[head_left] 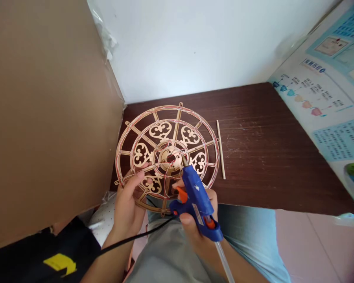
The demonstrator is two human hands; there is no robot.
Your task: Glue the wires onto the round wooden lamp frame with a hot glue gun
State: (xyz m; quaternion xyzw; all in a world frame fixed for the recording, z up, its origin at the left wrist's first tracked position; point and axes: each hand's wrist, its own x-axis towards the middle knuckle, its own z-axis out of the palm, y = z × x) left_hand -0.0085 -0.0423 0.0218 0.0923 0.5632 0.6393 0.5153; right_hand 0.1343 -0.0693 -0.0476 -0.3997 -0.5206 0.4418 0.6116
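Observation:
My left hand (129, 198) is closed on the lower left rim of a round wooden wheel frame (177, 129), with the thumb on top. The frame has spokes, rings, scroll-shaped cutouts and a hub with a hole, and thin red and white wires run along its rings and across the hub. In my right hand (196, 226) is a blue hot glue gun (197, 190) with an orange trigger. Its metal nozzle points at the right edge of the hub; whether it touches is unclear. A clear glue stick (224, 261) protrudes from its back end.
A thin wooden rod (221, 149) lies just right of the wheel on the dark brown table (262, 145). A cardboard panel (53, 110) stands at the left, and a printed board (327, 98) at the right. The gun's black cable (135, 236) trails to the left.

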